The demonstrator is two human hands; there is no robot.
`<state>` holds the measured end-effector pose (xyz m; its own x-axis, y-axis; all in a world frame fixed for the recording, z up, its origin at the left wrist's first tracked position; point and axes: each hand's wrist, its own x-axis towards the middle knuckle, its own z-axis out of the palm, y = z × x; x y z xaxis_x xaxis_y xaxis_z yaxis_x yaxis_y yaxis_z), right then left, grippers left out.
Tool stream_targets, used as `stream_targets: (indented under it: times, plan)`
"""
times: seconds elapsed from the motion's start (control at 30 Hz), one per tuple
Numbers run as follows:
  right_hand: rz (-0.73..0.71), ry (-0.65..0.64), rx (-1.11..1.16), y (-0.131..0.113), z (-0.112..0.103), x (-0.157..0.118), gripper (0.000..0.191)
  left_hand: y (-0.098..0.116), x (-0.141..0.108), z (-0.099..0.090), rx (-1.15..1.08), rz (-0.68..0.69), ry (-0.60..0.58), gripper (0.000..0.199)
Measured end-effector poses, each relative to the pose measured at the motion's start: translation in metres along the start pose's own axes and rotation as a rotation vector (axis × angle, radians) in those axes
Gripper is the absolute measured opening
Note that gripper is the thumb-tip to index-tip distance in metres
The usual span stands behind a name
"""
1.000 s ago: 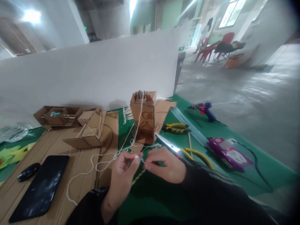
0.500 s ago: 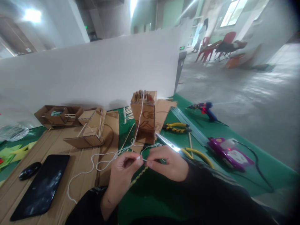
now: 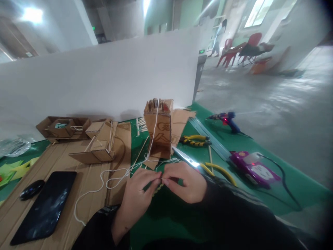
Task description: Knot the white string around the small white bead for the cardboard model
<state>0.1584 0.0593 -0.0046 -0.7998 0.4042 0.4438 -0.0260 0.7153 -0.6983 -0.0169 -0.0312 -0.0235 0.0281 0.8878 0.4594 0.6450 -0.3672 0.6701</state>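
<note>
Two-handed, now closer together than a moment ago: pinching thumb-to-finger with left hand (image 3: pixel 139 189) and right hand (image 3: pixel 186 182), apparently clamped on white string (image 3: pixel 128 172) trailing over the right edge of cardboard sheet (image 3: pixel 90 177), so hiding the pinched part

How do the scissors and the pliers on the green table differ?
The scissors look longer than the pliers. The scissors lie close to the right hand, partly hidden; the pliers lie farther off, fully in view. The scissors show bright silver blades; the pliers look yellow and black. Both share yellow colouring.
</note>
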Motion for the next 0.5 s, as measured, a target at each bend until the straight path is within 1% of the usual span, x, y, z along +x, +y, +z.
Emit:
stream_targets:
  times: [0.13,0.27,0.4,0.5]
  plan:
    - [-0.001,0.011,-0.022,-0.0013,-0.0008,-0.0004,0.020,0.0055,-0.0005,0.0004,-0.124,-0.130,-0.003,0.013]
    - [-0.010,0.051,-0.030,-0.0019,-0.0007,-0.0005,0.021,0.0053,-0.0019,0.0012,-0.245,-0.248,0.008,0.010]
    - [-0.019,0.108,-0.058,-0.0010,0.0006,0.0006,0.019,0.0027,-0.0030,0.0029,-0.314,-0.331,0.024,0.011]
    - [-0.019,0.140,-0.081,-0.0002,0.0021,0.0019,0.019,0.0023,-0.0031,0.0033,-0.309,-0.361,0.049,0.012]
